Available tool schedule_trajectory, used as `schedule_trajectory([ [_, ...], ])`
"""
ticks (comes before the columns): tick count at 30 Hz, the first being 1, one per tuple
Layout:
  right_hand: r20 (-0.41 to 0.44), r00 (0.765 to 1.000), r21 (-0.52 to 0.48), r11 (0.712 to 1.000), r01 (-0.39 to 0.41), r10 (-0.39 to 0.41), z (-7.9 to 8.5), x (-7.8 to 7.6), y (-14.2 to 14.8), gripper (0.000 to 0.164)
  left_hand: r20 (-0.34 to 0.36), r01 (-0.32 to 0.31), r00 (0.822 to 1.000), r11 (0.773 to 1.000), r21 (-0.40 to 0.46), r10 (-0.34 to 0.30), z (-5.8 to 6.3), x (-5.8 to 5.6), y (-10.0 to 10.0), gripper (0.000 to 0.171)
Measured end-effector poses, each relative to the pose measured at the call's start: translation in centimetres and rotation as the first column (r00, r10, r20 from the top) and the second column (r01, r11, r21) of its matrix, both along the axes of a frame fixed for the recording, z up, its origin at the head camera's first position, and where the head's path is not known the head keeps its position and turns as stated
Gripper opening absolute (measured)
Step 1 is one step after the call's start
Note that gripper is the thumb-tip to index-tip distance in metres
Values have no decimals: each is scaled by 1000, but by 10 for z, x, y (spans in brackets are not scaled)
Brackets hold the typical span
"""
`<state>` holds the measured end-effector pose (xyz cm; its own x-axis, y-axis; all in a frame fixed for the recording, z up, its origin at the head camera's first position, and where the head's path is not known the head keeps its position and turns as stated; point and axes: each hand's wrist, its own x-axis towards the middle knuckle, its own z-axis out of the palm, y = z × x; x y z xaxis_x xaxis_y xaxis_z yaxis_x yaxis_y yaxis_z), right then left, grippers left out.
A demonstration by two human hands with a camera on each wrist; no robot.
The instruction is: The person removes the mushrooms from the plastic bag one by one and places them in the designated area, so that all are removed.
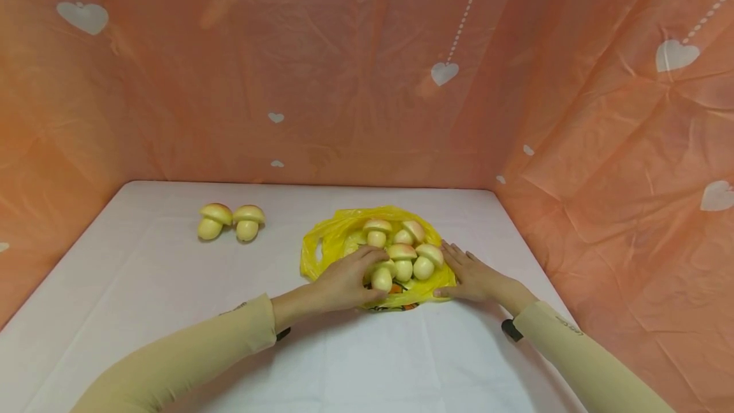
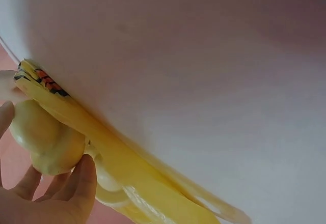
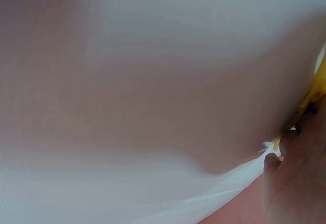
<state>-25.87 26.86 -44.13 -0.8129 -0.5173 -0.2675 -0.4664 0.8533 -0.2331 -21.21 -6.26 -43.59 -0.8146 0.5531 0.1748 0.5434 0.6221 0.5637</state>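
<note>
A yellow plastic bag (image 1: 334, 241) is spread on the table, with several pale toy mushrooms (image 1: 403, 268) with pinkish caps lying on it. My left hand (image 1: 343, 282) curls its fingers and thumb around the nearest left mushroom (image 1: 382, 278). In the left wrist view this mushroom (image 2: 43, 135) sits between thumb and fingertips, beside the yellow bag (image 2: 135, 170). On the bag's right side, my right hand (image 1: 473, 278) rests with fingers spread along the edge. The right wrist view catches only part of that hand (image 3: 300, 168) at the yellow plastic.
Two more toy mushrooms, one left (image 1: 213, 222) and one right (image 1: 249, 222), stand side by side at the back left of the white-covered table (image 1: 143, 260). An orange curtain (image 1: 344, 94) with white hearts hangs behind and around the table.
</note>
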Motion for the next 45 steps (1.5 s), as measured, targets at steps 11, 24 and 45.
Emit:
schedule_trajectory([
  [11, -6, 1000, 6, 1000, -6, 6, 0, -1, 1, 110, 1, 33, 999, 998, 51, -33, 0, 0, -7, 65],
  [24, -9, 1000, 7, 1000, -9, 9, 0, 0, 0, 111, -91, 41, 995, 994, 103, -31, 5, -7, -32, 71],
  [45, -5, 1000, -4, 1000, -9, 9, 2, 0, -1, 110, -293, -10, 952, 969, 247, 84, 13, -36, -92, 73],
])
